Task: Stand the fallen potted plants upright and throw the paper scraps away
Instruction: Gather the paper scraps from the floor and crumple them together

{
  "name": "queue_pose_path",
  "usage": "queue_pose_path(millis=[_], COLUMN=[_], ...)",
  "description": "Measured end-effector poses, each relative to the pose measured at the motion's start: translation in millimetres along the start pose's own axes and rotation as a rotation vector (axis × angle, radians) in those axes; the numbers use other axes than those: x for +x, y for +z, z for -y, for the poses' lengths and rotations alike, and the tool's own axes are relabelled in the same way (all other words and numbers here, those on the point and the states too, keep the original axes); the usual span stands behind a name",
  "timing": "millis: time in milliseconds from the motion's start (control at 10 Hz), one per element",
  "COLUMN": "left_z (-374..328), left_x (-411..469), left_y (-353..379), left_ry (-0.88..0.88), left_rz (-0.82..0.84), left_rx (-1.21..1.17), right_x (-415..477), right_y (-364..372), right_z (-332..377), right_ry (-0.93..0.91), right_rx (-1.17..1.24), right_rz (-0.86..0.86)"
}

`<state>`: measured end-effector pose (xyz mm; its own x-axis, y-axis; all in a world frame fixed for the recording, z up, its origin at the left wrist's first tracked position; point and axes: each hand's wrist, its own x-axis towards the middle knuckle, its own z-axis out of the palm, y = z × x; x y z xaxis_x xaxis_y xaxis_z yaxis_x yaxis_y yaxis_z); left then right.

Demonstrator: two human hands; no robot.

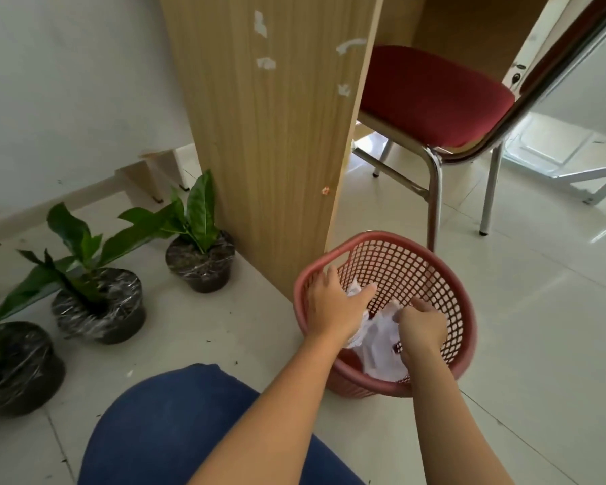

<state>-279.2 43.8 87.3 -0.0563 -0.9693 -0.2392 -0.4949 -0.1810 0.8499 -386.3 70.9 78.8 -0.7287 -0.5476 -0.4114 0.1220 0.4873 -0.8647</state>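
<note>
From the head camera you are looking down at your own two hands inside a red plastic basket (448, 274) that stands on the tiled floor (539, 344) just beside the lower corner of a wooden panel (266, 141). No brand, label or readable writing shows anywhere; the panel carries only a few torn white sticker remnants with nothing legible on them. Your left hand (333, 306) reaches in over the near-left rim, palm down, fingers spread and loosely extended, resting on the white paper scraps (378, 348) rather than closed around them. Your right hand (422, 327) is curled, knuckles up, fingers pinched shut on a bunch of the same paper near the basket's middle. Both forearms run up from the bottom edge, and your knee in blue trousers (175, 421) sits lower left. The paper scraps lie crumpled in the bottom of the basket, under and between your hands. To the left, three potted plants stand upright on the floor in a diagonal row: the far pot (201, 264) touching or nearly touching the panel, the middle pot (98, 306), and the near pot (14, 365) cut by the frame edge, each wrapped over the soil with clear film. A red padded chair (431, 96) stands behind the basket.
</note>
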Motion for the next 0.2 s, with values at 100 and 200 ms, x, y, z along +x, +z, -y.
queue_pose_path(millis=[100, 200], left_z=[-5, -9], left_x=[-3, -5], left_y=[-4, -21], left_ry=[0.114, 0.269], left_rz=[-0.084, -0.223], left_rx=[0.133, 0.245], right_x=[-3, -23], right_y=[4, 17], right_z=[16, 29], right_ry=[-0.136, -0.348], right_rx=[-0.100, -0.152], right_rz=[-0.062, -0.074])
